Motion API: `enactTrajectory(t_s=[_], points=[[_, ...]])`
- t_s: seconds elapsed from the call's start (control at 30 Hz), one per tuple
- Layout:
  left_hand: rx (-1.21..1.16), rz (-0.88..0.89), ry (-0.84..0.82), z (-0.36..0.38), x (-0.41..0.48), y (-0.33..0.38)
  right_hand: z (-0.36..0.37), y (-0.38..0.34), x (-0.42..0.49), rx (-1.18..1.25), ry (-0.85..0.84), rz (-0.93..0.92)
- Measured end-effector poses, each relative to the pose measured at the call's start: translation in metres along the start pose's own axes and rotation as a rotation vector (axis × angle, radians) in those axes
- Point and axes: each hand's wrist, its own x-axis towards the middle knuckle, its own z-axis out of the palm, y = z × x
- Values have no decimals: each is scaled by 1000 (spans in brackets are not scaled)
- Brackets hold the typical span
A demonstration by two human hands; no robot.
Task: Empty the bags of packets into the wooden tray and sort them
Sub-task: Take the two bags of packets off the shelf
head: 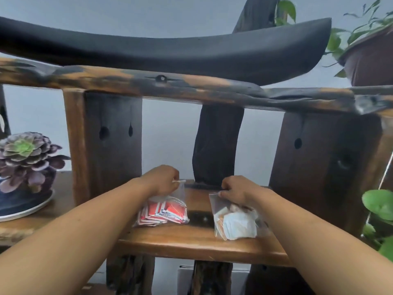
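Here I have both hands out over a wooden shelf (191,241), each one at the top of a clear plastic bag. My left hand (161,179) has its fingers pinched together on the upper edge of the bag of red packets (164,210), which sits toward the middle of the shelf, its bottom resting on the board and its top pulled up in my grip. My right hand (236,190) is closed on the top edge of the bag of white packets (236,224), which lies nearer the shelf's right end and close to its front edge; its fingers are curled in tight on the plastic. The two bags stand apart, with a dark patch of the board between them. Both are on the shelf and both have their packets inside. A dark upright post (217,145) rises from the back edge of the shelf between my hands. At the far left, on a lower board beside this one, a purple and green succulent (25,156) sits in a dark pot on a pale plate (27,211). Green leaves (378,205) hang in at the right edge, and a brown pot (370,58) stands up at the top right corner. I cannot see the wooden tray from here.
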Motion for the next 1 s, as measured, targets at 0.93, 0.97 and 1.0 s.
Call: enactTrajectory(t_s=[0.93, 0.97, 1.0], points=[[20, -24, 61, 15, 29, -25, -1, 16, 28, -40, 50, -54], [26, -10, 80, 12, 26, -22, -3, 15, 26, -53, 59, -56], [34, 2, 102, 8, 24, -19, -6, 15, 23, -65, 68, -59]])
